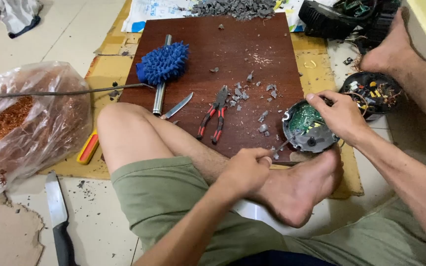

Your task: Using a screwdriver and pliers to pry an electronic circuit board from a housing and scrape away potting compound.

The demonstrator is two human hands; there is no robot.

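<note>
My right hand (338, 116) grips the rim of a round grey casing (315, 142) with a green circuit board (304, 117) inside, tilted at the near right edge of a dark brown wooden board (242, 54). My left hand (245, 170) is closed around a thin metal tool (283, 145) whose tip points into the casing's lower edge. My left foot (301, 189) rests just below the casing. Red-handled pliers (214, 118) lie on the board to the left, among grey plastic chips (242, 93).
A small knife blade (177, 106) and a blue duster on a metal tube (162, 64) lie on the board. At left sits a clear bag of copper wire (25, 118), with a yellow cutter (88, 147) and a big knife (57, 216) on the floor. Another opened casing (373, 93) is at right.
</note>
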